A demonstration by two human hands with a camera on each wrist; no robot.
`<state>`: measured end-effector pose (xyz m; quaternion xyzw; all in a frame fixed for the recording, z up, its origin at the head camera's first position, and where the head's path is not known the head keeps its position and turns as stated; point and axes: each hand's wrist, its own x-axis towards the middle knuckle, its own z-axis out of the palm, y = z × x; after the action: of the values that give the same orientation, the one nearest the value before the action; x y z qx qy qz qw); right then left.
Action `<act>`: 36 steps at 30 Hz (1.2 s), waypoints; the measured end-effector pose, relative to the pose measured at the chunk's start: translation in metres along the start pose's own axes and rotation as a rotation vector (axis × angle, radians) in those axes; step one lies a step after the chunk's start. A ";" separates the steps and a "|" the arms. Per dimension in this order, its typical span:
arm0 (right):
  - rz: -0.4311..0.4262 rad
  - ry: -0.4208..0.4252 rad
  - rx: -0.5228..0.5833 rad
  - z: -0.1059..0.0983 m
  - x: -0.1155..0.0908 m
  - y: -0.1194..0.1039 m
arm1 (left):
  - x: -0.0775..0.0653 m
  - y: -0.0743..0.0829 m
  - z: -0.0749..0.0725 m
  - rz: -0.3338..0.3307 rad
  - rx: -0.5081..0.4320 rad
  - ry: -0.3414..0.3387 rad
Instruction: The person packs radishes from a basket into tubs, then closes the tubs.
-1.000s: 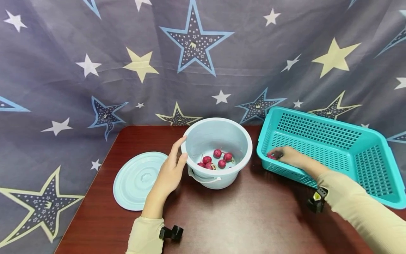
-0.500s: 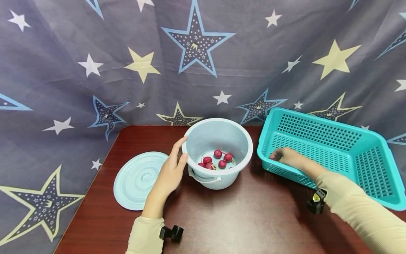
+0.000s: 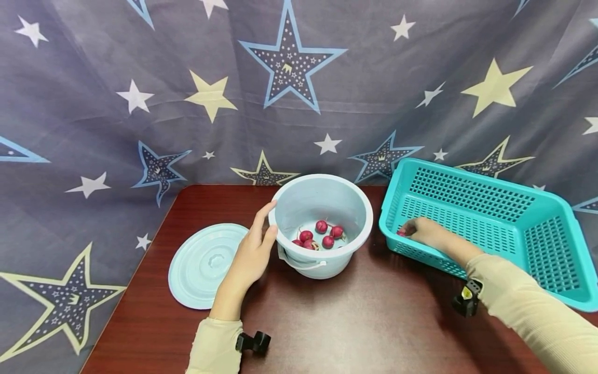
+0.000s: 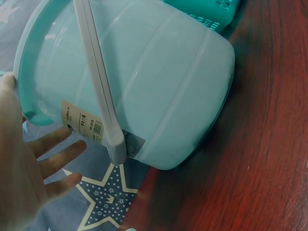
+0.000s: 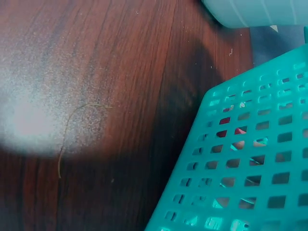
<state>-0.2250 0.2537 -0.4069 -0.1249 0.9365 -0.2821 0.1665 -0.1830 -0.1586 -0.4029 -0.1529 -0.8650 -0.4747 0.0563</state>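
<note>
My left hand (image 3: 250, 254) is at the left side of a pale blue bucket (image 3: 322, 267), with its thumb and fingertips at the rim. In the left wrist view, the fingers (image 4: 60, 161) are spread and fairly straight beside the bucket wall. Several red radishes (image 3: 328, 241) lie on the bucket's floor. My right hand (image 3: 426, 232) reaches into the near left corner of a turquoise basket (image 3: 472, 176), its fingertips around a radish (image 3: 401, 234). In the right wrist view, red patches show through the basket's holes, and the basket wall mostly hides the hand.
A round pale blue lid (image 3: 205, 267) lies left of the bucket, partly behind the left hand. The bucket's handle (image 3: 303, 265) hangs down at the front. Everything stands on a dark red wooden table (image 3: 350, 322) against a star-patterned cloth (image 3: 322, 124).
My right hand stays low in the basket corner, its fingers shifting slightly, with the red at the fingertips a little further right and lower. The left hand and bucket hold their places.
</note>
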 end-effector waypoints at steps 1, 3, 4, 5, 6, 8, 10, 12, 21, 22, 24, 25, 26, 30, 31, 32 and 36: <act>0.009 0.022 -0.015 0.000 0.000 -0.001 | 0.000 0.000 0.000 -0.002 -0.001 0.000; 0.023 0.071 -0.046 -0.001 0.000 -0.004 | 0.000 0.001 -0.001 -0.006 -0.001 -0.003; 0.029 0.093 -0.057 -0.002 0.000 -0.004 | 0.000 0.001 -0.002 -0.008 0.001 -0.005; 0.036 0.112 -0.063 -0.002 0.000 -0.006 | -0.001 0.002 -0.002 -0.009 0.001 -0.005; 0.037 0.129 -0.065 -0.003 0.000 -0.007 | -0.001 0.002 -0.002 -0.010 0.002 -0.006; 0.042 0.155 -0.068 -0.004 -0.001 -0.007 | -0.001 0.001 -0.001 -0.010 0.004 -0.007; 0.041 0.175 -0.058 -0.005 -0.002 -0.008 | -0.001 0.002 -0.001 -0.013 0.004 -0.006; 0.040 0.204 -0.049 -0.006 -0.004 -0.009 | -0.001 0.002 -0.001 -0.014 0.001 -0.004; 0.037 0.272 0.020 -0.015 -0.013 -0.019 | -0.001 -0.001 -0.001 -0.008 0.003 -0.001; 0.039 0.274 0.025 -0.016 -0.015 -0.021 | -0.001 -0.001 -0.001 -0.009 0.003 0.001; 0.044 0.276 0.043 -0.017 -0.018 -0.024 | -0.001 0.000 -0.001 -0.010 0.002 0.002; 0.046 0.280 0.049 -0.018 -0.020 -0.026 | -0.001 0.000 -0.001 -0.011 0.002 0.003; 0.042 0.289 0.056 -0.019 -0.022 -0.027 | -0.002 0.000 -0.001 -0.012 0.002 0.004; 0.015 0.352 0.050 -0.019 -0.029 -0.031 | -0.002 0.000 -0.001 -0.011 0.002 0.006; 0.008 0.373 0.047 -0.019 -0.031 -0.031 | -0.002 0.001 0.000 -0.011 0.003 0.007; 0.001 0.394 0.044 -0.019 -0.033 -0.032 | -0.002 0.001 -0.001 -0.010 0.004 0.008; -0.004 0.460 0.063 -0.017 -0.042 -0.037 | -0.002 0.001 -0.001 -0.007 0.007 0.007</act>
<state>-0.1884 0.2458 -0.3620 -0.0540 0.9403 -0.3325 -0.0479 -0.1811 -0.1591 -0.4024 -0.1479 -0.8670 -0.4724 0.0580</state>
